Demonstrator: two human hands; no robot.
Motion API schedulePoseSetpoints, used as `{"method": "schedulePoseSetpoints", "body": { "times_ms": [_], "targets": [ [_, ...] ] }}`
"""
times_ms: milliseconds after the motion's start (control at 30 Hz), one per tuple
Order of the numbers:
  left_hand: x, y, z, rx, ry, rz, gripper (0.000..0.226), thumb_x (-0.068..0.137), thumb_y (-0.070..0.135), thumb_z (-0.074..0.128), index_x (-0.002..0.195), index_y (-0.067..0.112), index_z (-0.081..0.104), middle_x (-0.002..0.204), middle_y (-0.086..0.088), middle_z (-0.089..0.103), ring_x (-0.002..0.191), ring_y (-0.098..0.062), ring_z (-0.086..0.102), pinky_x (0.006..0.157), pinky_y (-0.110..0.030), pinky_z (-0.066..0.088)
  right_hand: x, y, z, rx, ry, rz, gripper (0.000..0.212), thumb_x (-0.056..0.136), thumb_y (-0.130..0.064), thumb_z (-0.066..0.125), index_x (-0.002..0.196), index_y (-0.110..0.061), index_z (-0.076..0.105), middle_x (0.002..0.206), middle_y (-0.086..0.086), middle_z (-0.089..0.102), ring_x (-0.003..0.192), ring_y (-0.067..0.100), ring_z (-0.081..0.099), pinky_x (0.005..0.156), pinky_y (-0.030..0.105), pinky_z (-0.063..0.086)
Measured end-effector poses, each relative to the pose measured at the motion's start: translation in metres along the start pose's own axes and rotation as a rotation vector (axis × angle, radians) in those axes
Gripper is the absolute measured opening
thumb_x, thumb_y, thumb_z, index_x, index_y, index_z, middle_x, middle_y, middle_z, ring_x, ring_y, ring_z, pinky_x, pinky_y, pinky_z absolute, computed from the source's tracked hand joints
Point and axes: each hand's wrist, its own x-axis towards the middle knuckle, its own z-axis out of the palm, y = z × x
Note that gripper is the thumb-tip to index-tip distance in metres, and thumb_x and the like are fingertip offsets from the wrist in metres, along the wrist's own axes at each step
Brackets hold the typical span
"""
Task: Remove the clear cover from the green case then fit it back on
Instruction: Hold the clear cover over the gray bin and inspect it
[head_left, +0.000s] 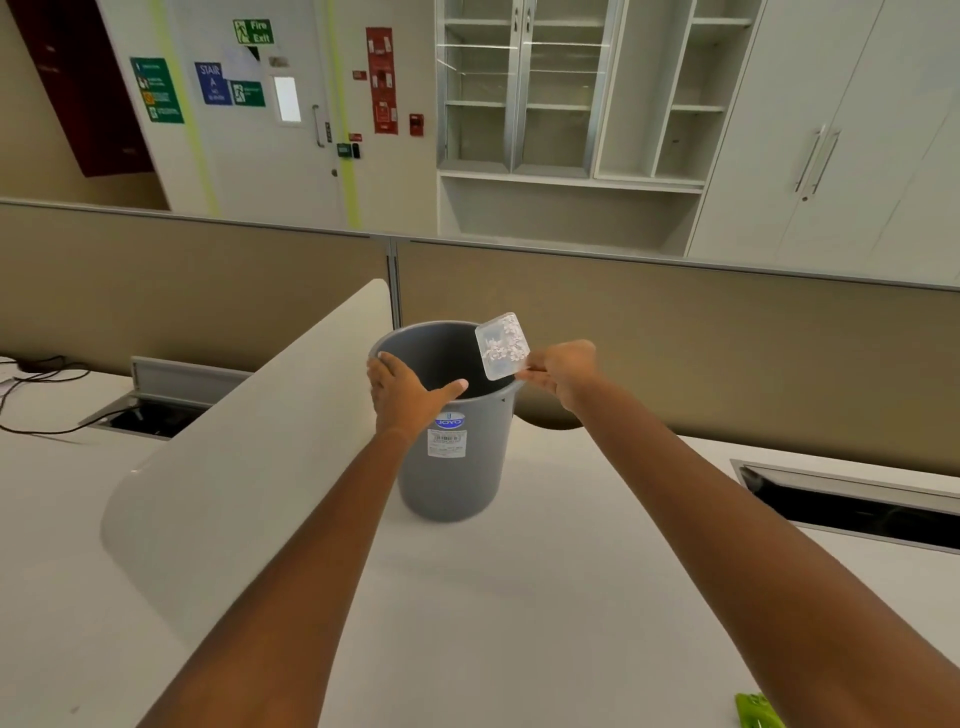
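My right hand (563, 375) pinches a clear plastic cover (502, 346) by its lower corner and holds it tilted over the open mouth of a grey bin (451, 467). Small white bits show on or inside the cover. My left hand (402, 393) grips the bin's near rim, thumb stretched along the edge. A green case (759, 711) lies on the white table at the bottom right edge of the view, only partly visible, far from both hands.
The bin stands on a white table (545, 597). A curved white divider panel (234, 457) rises to its left. Beige partition walls (675, 353) run behind. Cable slots (852, 501) are open in the desk at right and left, with black cables at far left.
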Motion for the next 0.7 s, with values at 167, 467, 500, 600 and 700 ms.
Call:
{"method": "schedulePoseSetpoints", "body": {
  "times_ms": [167, 467, 500, 600, 700],
  "targets": [
    [0.008, 0.000, 0.001, 0.091, -0.107, -0.025, 0.118, 0.071, 0.048, 0.071, 0.145, -0.001, -0.007, 0.157, -0.018, -0.002, 0.145, -0.034, 0.004, 0.118, -0.044, 0.018, 0.024, 0.000, 0.033, -0.444, 0.194, -0.148, 0.025, 0.078, -0.002, 0.063, 0.101, 0.007, 0.066, 0.101, 0.017, 0.070, 0.089, 0.023, 0.069, 0.067, 0.026, 0.051],
    [0.014, 0.003, -0.002, 0.129, -0.123, -0.038, 0.121, 0.068, 0.047, 0.074, 0.144, -0.004, -0.005, 0.156, -0.019, 0.004, 0.144, -0.034, 0.008, 0.117, -0.044, 0.022, 0.023, 0.014, 0.057, -1.010, -0.014, -0.583, 0.032, 0.082, 0.005, 0.048, 0.108, 0.000, 0.066, 0.113, 0.020, 0.066, 0.101, 0.034, 0.061, 0.087, 0.036, 0.049],
    [0.014, 0.002, -0.001, 0.131, -0.120, -0.036, 0.121, 0.068, 0.047, 0.074, 0.145, -0.003, -0.005, 0.156, -0.019, 0.004, 0.144, -0.034, 0.009, 0.117, -0.044, 0.023, 0.024, 0.015, 0.057, -1.056, -0.053, -0.618, 0.030, 0.083, 0.003, 0.050, 0.108, -0.001, 0.066, 0.113, 0.020, 0.066, 0.101, 0.032, 0.061, 0.086, 0.034, 0.049],
    [0.013, -0.001, -0.001, 0.141, -0.110, -0.036, 0.120, 0.068, 0.048, 0.073, 0.145, -0.002, -0.005, 0.156, -0.017, 0.005, 0.144, -0.034, 0.010, 0.117, -0.044, 0.024, 0.024, 0.016, 0.056, -1.164, -0.175, -0.708, 0.027, 0.084, 0.000, 0.055, 0.107, -0.003, 0.067, 0.111, 0.018, 0.068, 0.099, 0.029, 0.062, 0.086, 0.029, 0.048],
    [0.013, -0.004, -0.002, 0.142, -0.095, -0.038, 0.119, 0.068, 0.049, 0.073, 0.145, -0.001, -0.003, 0.156, -0.016, 0.007, 0.144, -0.033, 0.012, 0.116, -0.043, 0.026, 0.025, 0.015, 0.056, -1.195, -0.211, -0.768, 0.025, 0.085, -0.001, 0.055, 0.107, -0.003, 0.067, 0.110, 0.017, 0.068, 0.098, 0.028, 0.062, 0.088, 0.029, 0.048]
  ]
}}
